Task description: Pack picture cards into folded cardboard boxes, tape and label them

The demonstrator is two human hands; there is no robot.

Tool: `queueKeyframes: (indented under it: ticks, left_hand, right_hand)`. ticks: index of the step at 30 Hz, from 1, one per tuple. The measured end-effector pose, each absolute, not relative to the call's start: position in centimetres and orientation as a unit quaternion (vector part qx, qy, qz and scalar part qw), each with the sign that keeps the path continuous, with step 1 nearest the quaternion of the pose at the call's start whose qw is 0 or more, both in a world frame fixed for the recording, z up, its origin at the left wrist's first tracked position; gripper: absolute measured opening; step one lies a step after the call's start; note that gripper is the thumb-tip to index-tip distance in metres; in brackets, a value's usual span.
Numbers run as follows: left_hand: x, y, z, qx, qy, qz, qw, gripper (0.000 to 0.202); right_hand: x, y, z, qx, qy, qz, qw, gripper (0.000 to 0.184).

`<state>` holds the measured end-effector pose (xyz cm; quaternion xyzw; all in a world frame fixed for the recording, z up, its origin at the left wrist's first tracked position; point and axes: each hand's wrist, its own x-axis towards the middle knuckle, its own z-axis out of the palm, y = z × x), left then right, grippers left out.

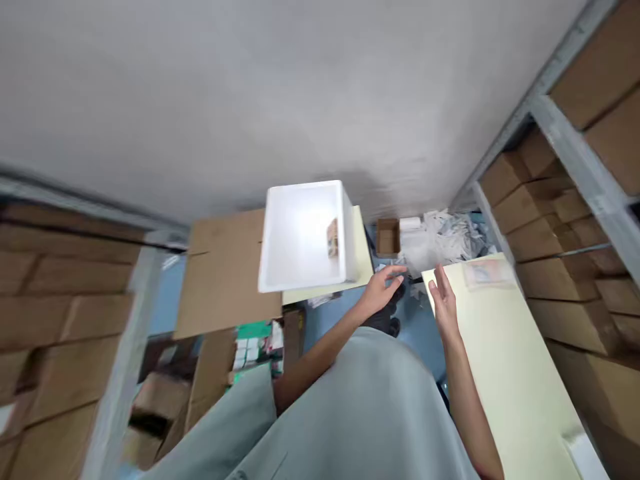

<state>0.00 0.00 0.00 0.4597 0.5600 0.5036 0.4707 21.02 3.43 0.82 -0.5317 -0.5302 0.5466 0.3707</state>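
My left hand [383, 288] is in the air in front of me with its fingers apart and nothing in them. It is nearest to the pale yellow board [361, 250] on which a white open bin [300, 237] stands. A small brown patterned item [333, 238] shows in that bin on its right side. My right hand [443, 300] is raised with fingers stretched, holding nothing, beside the near-left corner of a cream tabletop [505, 333]. A blurred pinkish packet [489, 274] lies at that table's far end.
Shelves with cardboard boxes stand at left [75, 313] and right [565, 293]. A flattened cardboard sheet [227, 280] lies left of the bin, above an open carton with small white boxes [246, 353]. On the floor are a small brown box [387, 237] and crumpled white paper [450, 233].
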Motion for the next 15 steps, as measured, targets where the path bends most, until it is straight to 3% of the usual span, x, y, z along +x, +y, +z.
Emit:
queueKeyframes:
  ticks: [7,12,15]
  left_hand:
    - [-9.8,-15.9,-3.0,0.332,0.681,0.555,0.345,0.04]
    - [-18.2,-19.3,-6.8,0.279,0.782,0.53,0.173,0.038]
    - [-22.1,-18.7,-8.9,0.249,0.803,0.51,0.185,0.046]
  right_hand:
    - [9.6,-1.7,-2.6,-0.434,-0.637,0.59,0.242,0.099]
    - [4.6,-3.0,-5.2,-0.423,-0.743,0.498,0.146,0.089]
    - [2.2,-2.7,-6.7,-0.438,-0.775,0.437,0.127,0.085]
